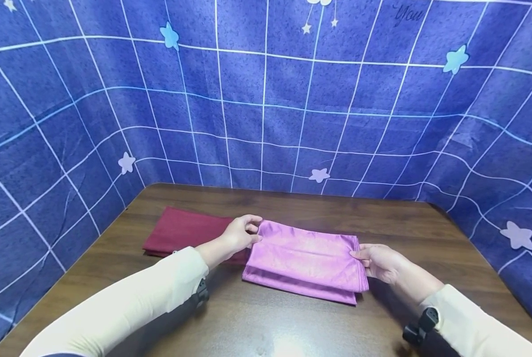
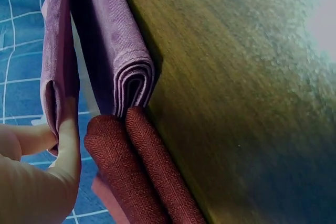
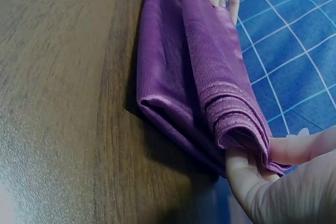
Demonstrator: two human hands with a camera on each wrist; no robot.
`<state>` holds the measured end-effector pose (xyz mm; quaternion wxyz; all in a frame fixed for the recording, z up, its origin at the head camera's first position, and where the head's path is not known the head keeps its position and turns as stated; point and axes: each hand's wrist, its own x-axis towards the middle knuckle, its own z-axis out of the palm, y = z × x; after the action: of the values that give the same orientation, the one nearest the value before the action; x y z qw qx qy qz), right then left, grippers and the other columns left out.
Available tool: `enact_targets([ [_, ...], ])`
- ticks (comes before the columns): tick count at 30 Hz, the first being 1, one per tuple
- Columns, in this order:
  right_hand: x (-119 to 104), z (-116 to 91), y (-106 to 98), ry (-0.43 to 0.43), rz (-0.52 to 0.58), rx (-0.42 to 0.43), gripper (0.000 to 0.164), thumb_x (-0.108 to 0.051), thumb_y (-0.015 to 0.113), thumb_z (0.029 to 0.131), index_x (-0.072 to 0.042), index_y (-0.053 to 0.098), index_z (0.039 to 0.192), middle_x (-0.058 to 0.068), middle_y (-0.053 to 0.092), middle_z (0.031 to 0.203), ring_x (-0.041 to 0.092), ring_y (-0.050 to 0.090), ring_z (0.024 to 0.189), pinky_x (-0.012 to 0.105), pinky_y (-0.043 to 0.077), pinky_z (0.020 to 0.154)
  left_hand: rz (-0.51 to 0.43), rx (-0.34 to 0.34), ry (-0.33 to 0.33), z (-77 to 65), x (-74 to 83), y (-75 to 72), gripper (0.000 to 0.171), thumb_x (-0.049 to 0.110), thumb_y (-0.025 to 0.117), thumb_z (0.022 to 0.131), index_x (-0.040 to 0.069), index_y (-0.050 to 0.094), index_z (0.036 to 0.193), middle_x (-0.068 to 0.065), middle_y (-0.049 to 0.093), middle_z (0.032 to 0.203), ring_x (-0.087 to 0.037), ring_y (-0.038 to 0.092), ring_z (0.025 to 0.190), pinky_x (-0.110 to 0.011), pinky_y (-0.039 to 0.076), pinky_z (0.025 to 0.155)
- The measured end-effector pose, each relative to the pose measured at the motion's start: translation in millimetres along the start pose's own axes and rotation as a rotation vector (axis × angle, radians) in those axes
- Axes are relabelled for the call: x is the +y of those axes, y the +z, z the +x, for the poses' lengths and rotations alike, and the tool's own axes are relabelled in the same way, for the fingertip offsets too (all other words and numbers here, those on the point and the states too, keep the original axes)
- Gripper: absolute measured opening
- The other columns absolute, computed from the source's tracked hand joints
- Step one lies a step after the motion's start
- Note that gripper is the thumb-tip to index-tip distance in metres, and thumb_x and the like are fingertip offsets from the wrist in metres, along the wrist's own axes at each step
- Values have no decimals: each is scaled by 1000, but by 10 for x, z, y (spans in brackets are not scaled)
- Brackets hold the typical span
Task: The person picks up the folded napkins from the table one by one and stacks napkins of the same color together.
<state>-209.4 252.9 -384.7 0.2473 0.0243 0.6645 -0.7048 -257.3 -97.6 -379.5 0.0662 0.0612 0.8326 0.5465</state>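
Note:
A folded purple cloth point(image 1: 306, 255) lies across the middle of the table in the head view, its upper layers raised over a lower fold. My left hand point(image 1: 242, 233) pinches its left edge between thumb and fingers. At the other end, my right hand point(image 1: 382, 263) grips the right edge, thumb on top. The right wrist view shows the stacked layers of the purple cloth point(image 3: 231, 108) curving over the fingers. In the left wrist view, the rolled end of the lower fold point(image 2: 134, 80) meets a folded dark red cloth point(image 2: 131, 166).
The dark red cloth point(image 1: 194, 228) lies folded on the left of the wooden table point(image 1: 230, 317), partly behind my left hand and the purple cloth. A blue curtain point(image 1: 266, 99) with white grid lines and stars hangs around the table's back and sides.

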Motion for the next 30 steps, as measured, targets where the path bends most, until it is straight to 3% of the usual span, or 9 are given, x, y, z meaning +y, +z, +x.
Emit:
enact_targets([
  [17, 91, 20, 28, 30, -24, 41, 7, -2, 53, 94, -8, 55, 97, -2, 63, 85, 11, 62, 82, 29, 54, 78, 110, 31, 0, -34, -30, 22, 53, -8, 69, 81, 4, 56, 131, -18, 68, 105, -13, 56, 61, -22, 50, 55],
  [24, 117, 43, 37, 40, -32, 66, 11, -1, 54, 94, -4, 51, 104, -2, 62, 86, 12, 61, 83, 30, 54, 79, 185, 42, 20, -41, -92, 47, 52, -7, 71, 79, 4, 58, 128, -15, 69, 102, -18, 62, 81, -23, 52, 60],
  [30, 103, 92, 2, 36, -48, 62, 9, -2, 53, 94, -3, 53, 103, -2, 64, 87, 12, 62, 84, 32, 54, 79, 225, 53, 63, -44, -122, 57, 51, -6, 74, 76, 2, 59, 124, -14, 70, 95, -20, 64, 83, -27, 54, 68],
])
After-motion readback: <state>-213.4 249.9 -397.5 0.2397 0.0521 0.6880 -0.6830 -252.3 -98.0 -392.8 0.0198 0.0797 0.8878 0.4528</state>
